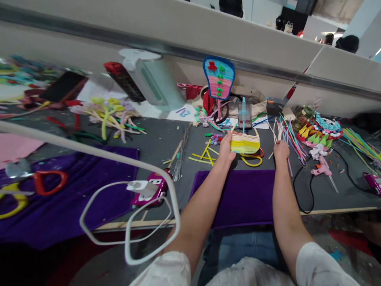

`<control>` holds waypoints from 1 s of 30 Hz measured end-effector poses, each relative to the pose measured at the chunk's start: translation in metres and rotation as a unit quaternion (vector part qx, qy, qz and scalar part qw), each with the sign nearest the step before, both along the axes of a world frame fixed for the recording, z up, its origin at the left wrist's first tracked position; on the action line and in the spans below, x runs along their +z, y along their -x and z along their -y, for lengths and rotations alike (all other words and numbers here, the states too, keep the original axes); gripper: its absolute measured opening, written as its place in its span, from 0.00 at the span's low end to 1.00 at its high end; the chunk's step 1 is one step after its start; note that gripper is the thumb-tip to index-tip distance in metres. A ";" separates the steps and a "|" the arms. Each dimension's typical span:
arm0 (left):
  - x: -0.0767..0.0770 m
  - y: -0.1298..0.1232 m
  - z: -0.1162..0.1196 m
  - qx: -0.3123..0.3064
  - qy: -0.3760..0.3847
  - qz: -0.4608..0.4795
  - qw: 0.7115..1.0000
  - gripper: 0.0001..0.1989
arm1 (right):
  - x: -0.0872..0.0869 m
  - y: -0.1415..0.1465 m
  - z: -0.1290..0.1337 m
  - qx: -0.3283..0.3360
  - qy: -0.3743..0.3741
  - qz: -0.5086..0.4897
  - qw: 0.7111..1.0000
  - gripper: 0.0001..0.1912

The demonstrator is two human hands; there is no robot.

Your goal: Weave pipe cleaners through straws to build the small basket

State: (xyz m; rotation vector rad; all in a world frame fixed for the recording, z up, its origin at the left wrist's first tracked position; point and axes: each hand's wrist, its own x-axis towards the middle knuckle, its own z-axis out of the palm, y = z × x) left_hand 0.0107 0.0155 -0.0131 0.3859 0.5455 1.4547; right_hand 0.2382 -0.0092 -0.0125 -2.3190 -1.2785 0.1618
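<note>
My left hand [227,147] is closed on the left edge of a flat craft panel [245,143], striped in yellow and cream rows of pipe cleaners, with a light blue stick [243,115] above it. My right hand [281,151] has its fingers closed at the lower ends of some pale cream pipe cleaners [278,130]; how many are in its grip is hidden. Beside it lie pink, blue and purple pipe cleaners [294,139]. Yellow-handled scissors [251,161] lie partly under the panel. Left of my left hand are loose yellow pipe cleaner pieces [205,154].
A purple cloth [244,196] lies along the table's front edge. To the right is a pink glue gun [322,167] with a black cord. A white cable [131,161] loops across the left foreground near a power strip [153,190]. A kettle [160,79] stands behind.
</note>
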 end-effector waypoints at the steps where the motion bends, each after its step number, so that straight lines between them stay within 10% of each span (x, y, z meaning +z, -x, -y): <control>1: 0.000 0.000 0.000 0.000 -0.001 0.002 1.000 0.17 | 0.001 0.000 0.000 -0.007 -0.002 -0.003 1.000 0.13; 14: 0.002 0.002 -0.001 -0.039 0.011 0.027 0.999 0.14 | 0.009 0.000 -0.002 -0.016 -0.241 -0.128 0.962 0.19; 24: 0.004 0.004 0.000 -0.043 -0.002 0.016 0.999 0.08 | 0.006 -0.014 -0.014 0.030 -0.415 -0.601 0.682 0.16; 30: 0.004 0.005 0.000 -0.049 -0.009 0.020 0.999 0.06 | 0.018 -0.005 -0.006 0.132 -0.415 -0.612 0.660 0.17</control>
